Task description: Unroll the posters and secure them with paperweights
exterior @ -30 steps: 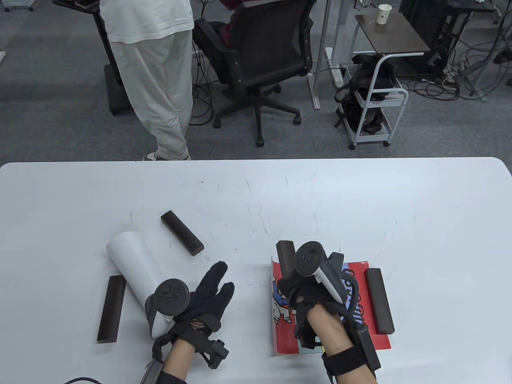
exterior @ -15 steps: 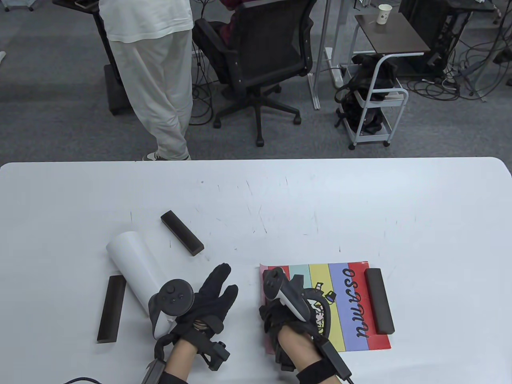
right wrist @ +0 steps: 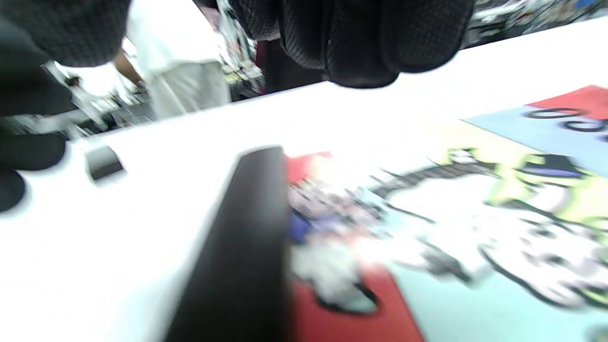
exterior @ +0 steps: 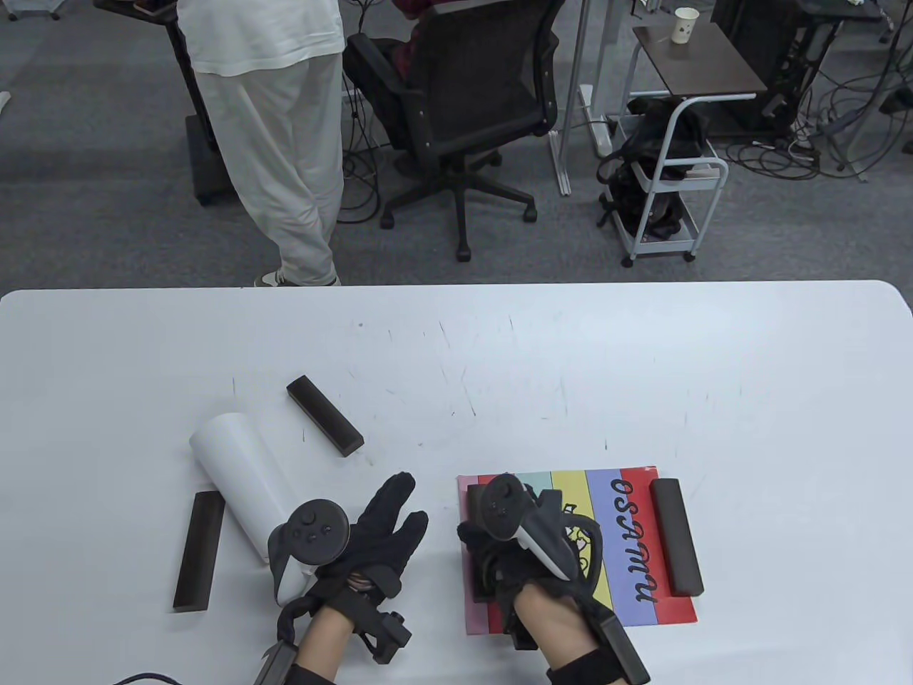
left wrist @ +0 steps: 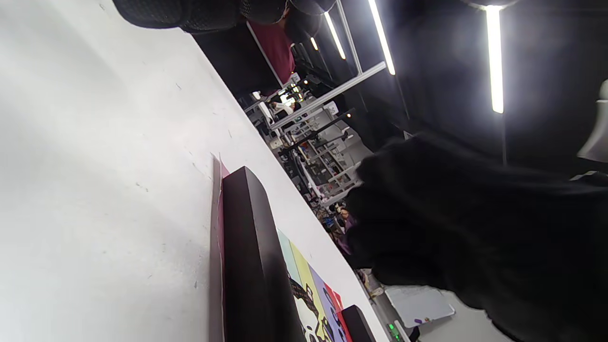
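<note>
A striped colour poster [exterior: 606,564] lies unrolled and flat on the white table. One dark paperweight bar [exterior: 675,536] sits on its right edge. A second bar [exterior: 473,505] lies along its left edge, mostly under my right hand [exterior: 488,546]. The left wrist view shows this bar [left wrist: 247,256] resting on the poster edge with my right hand [left wrist: 451,237] just above it, a gap between them. In the right wrist view my fingers [right wrist: 351,42] hang loose over the bar [right wrist: 242,247]. My left hand [exterior: 389,521] rests open on the table beside a rolled white poster [exterior: 235,478].
Two more dark bars lie on the table: one [exterior: 324,415] behind the white roll, one [exterior: 198,551] to its left. Beyond the table's far edge stand a person [exterior: 271,143], an office chair [exterior: 463,107] and a small trolley [exterior: 670,193].
My right hand carried the second bar from the middle of the poster to its left edge, flattening the curled sheet, and set it down there. My left hand barely moved.
</note>
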`<state>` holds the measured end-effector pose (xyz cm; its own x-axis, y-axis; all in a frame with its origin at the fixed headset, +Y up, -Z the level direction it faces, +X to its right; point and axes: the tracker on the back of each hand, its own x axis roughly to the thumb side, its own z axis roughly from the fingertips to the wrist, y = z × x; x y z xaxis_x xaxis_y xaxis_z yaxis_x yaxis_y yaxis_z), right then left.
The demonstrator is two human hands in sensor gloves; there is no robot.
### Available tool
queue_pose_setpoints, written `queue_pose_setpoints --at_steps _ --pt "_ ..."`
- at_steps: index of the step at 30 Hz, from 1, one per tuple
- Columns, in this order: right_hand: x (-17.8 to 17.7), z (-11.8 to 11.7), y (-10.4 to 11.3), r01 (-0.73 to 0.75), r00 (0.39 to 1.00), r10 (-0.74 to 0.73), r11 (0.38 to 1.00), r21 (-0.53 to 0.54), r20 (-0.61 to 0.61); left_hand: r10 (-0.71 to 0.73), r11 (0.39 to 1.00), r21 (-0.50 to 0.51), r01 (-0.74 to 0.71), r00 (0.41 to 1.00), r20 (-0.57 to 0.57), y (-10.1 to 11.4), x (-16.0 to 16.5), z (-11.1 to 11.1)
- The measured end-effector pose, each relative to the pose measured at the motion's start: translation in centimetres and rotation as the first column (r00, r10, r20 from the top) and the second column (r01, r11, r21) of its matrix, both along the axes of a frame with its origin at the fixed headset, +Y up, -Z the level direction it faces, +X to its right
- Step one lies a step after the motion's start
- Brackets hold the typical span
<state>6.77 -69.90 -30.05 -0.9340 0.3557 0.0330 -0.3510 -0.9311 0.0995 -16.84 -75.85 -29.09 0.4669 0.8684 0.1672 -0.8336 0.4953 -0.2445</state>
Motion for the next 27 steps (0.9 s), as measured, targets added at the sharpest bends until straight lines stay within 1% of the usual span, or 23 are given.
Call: queue_pose_setpoints --at_steps 2,4,6,8,13,14,16,18,20,23,25,27 --pt "1.0 0.4 1.0 0.142 0.989 -0.141 0.990 0.016 -0.031 0.015 1.000 -0.002 -0.015 1.000 0.006 0.0 0.0 0.0" --pt "2.2 0.8 1.1 0.292 0.954 -0.288 0.956 0.033 -0.086 0.020 1.000 -0.004 -0.020 1.000 0.005 0.0 0.0 0.0" --pt "3.2 1.1 0.6 0.383 0.921 -0.378 0.923 0.041 -0.095 0.029 1.000 -0.008 -0.029 1.000 0.006 0.0 -0.1 0.0" --pt "3.9 1.2 -0.4 0.438 0.897 -0.433 0.898 0.045 -0.094 0.042 0.999 -0.014 -0.042 0.999 0.005 0.0 -0.1 -0.1" --pt "4.6 1.1 -2.8 0.449 0.889 -0.446 0.893 0.012 -0.100 0.061 0.998 -0.013 -0.062 0.998 -0.021 0.0 -0.8 0.0" --pt "4.5 1.0 -3.1 0.447 0.890 -0.446 0.894 -0.011 -0.095 0.072 0.997 -0.009 -0.072 0.997 -0.032 0.2 -1.0 -0.1" --pt "4.5 0.9 -3.2 0.437 0.896 -0.435 0.899 0.002 -0.090 0.081 0.997 0.001 -0.081 0.995 -0.051 0.5 -1.4 -0.1" --pt "4.6 0.9 -3.1 0.427 0.902 -0.425 0.904 0.015 -0.083 0.058 0.998 0.027 -0.056 0.995 -0.085 1.1 -1.9 -0.1" --pt "4.7 0.9 -2.9 0.425 0.903 -0.421 0.905 0.028 -0.080 -0.013 0.998 0.067 0.024 0.988 -0.154 2.1 -2.7 0.0" --pt "4.8 1.0 -2.7 0.416 0.908 -0.412 0.908 0.044 -0.078 -0.076 0.992 0.085 0.098 0.968 -0.239 3.4 -4.0 0.0" --pt "4.8 1.1 -2.6 0.413 0.909 -0.409 0.909 0.048 -0.079 -0.099 0.991 0.053 0.121 0.947 -0.305 4.4 -5.4 0.2" --pt "4.8 1.1 -2.6 0.417 0.907 -0.412 0.908 0.046 -0.082 -0.122 0.991 0.005 0.134 0.914 -0.387 5.4 -7.0 0.4"
